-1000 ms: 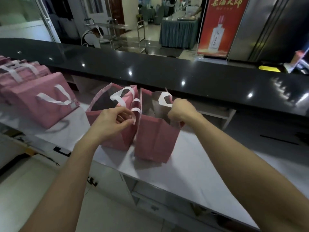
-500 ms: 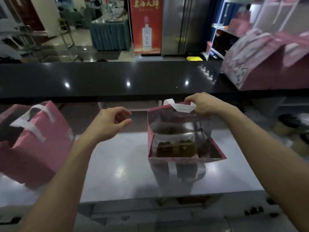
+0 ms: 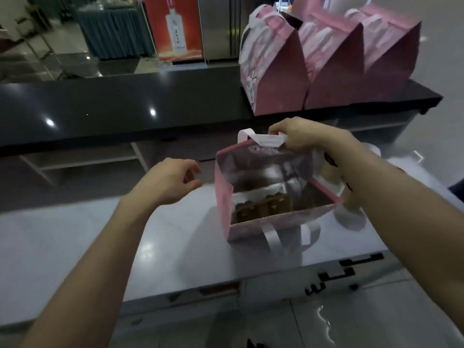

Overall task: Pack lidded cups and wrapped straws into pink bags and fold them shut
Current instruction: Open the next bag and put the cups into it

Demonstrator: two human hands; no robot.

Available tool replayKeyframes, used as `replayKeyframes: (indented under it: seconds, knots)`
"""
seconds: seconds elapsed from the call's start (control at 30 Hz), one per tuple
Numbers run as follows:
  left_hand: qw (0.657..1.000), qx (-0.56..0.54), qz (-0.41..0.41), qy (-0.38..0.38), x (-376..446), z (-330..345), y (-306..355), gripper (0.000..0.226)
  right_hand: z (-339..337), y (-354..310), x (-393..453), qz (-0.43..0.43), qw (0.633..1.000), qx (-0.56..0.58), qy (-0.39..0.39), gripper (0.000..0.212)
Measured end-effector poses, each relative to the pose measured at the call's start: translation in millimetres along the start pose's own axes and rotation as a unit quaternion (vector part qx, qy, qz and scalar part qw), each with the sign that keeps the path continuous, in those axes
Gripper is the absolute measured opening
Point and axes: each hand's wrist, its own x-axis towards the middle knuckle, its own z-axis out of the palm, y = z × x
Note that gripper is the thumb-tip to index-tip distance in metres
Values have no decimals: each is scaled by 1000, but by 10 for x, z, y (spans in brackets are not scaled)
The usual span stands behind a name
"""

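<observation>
**One bag held open on the counter**

The right hand point(image 3: 298, 133) is clamped on the far white handle point(image 3: 266, 139) of the open pink bag point(image 3: 253, 229), which stands on the grey counter point(image 3: 75, 237). The left hand point(image 3: 168, 180) is kept just beside it, loosely curled, holding nothing. Since half a second ago the view has been swung right: three closed pink bags point(image 3: 326, 64) are now counted on the black ledge point(image 3: 125, 104), and the left-side bag is gone from sight.

I am reaching both bare forearms forward. My right hand point(image 3: 300, 135) is raised, its grip pinching with curled fingers and thumb, wrist bent downward. My left hand point(image 3: 170, 180) is hovering lower, holding nothing, fingers loosely curled, thumb pointing right.
</observation>
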Motion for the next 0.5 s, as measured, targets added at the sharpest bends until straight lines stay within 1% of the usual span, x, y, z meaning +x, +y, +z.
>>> replayKeyframes:
  seconds: [0.13, 0.23, 0.37, 0.43, 0.5]
  knots:
    - [997, 70, -3, -32, 210, 104, 394, 37, -100, 387, 29, -2, 1000, -3, -6, 15]
    - [996, 79, 7, -46, 374, 109, 560, 39, -163, 578, 118, 7, 1000, -1, 2, 23]
    - [995, 83, 32, -53, 628, 29, 684, 40, -170, 718, 263, 21, 1000, 6, 15, 21]
    - [995, 78, 41, -51, 738, -10, 731, 41, -169, 738, 314, 25, 1000, 4, 10, 36]
    - [995, 70, 53, -49, 841, -46, 779, 39, -216, 768, 294, 34, 999, 22, -12, 62]
